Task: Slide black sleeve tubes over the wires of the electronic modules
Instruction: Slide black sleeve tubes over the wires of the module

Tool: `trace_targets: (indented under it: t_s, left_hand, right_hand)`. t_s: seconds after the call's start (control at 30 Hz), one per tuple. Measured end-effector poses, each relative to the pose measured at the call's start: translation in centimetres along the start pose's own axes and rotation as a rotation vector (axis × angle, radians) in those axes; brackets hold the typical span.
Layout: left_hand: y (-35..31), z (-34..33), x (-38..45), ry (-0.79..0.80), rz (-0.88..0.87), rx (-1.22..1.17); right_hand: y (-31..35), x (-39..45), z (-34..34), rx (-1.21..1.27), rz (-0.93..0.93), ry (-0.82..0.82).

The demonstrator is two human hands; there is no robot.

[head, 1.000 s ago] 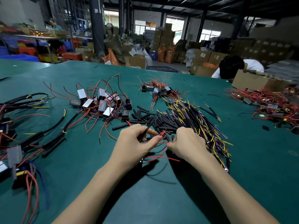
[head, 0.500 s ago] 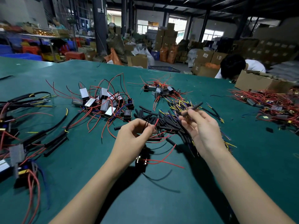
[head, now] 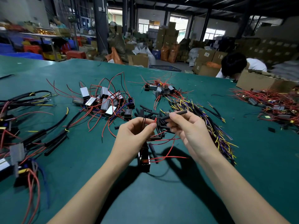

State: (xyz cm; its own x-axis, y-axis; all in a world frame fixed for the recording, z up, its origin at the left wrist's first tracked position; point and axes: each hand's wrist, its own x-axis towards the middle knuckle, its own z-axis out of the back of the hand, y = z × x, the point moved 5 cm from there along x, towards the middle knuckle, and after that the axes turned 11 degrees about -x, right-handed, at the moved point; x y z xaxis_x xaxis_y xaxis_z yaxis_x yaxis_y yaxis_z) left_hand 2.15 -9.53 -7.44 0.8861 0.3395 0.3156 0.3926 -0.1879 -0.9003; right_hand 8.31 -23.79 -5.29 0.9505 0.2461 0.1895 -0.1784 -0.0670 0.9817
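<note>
We held the work above the green bench (head: 242, 183), both hands raised between the piles. Our left hand (head: 132, 136) was curled, pinching the red and black wires (head: 146, 122) of one module between thumb and forefinger, their ends sticking up just past the fingertips, while the module itself (head: 144, 160) hung below the hand, close to the bench. Our right hand (head: 192, 128) pinched a single black sleeve tube (head: 175, 114) in its fingertips, one end aimed toward the wire ends but still apart from them. The risks, as we judged them, lay in the threading. The wire ends were thin and splayed, so one could have missed the tube's mouth and bent back outside it, leaving only part of the bundle sleeved. The hanging module could have swung and tugged the wires out of our pinch. Loose red wires (head: 166, 156) trailed under our wrists and might have snagged a hand as the tube went down. The heap of spare tubes (head: 159, 125) and the yellow-and-purple wire bundle (head: 215, 126) lay right beneath, and a dropped tube would have been lost among them.
</note>
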Motion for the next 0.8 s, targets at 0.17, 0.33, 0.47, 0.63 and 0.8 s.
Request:
trace_targets:
  t_s: [0.17,0.33,0.47,0.63,0.8]
  left_hand:
    - [-0.1,0.2,0.0,-0.059,-0.064,0.031]
    - [-0.3,-0.1,-0.2,-0.043,-0.100,0.102]
    - [-0.5,-0.7,-0.5,0.011,-0.128,0.149]
    - [-0.5,-0.9,-0.6,0.037,-0.157,0.188]
    - [-0.6,-1.3,-0.7,0.081,-0.173,0.232]
  right_hand:
    - [-0.1,-0.2,0.2,0.022,0.027,-0.047]
    - [-0.6,-0.5,-0.9,0.032,-0.010,0.038]
    - [-0.2,-0.4,-1.1,0.108,-0.001,0.036]
    - [0.0,-0.3,-0.9,0.076,0.035,0.050]
    - [0.1,0.1,-0.1,0.014,0.049,0.053]
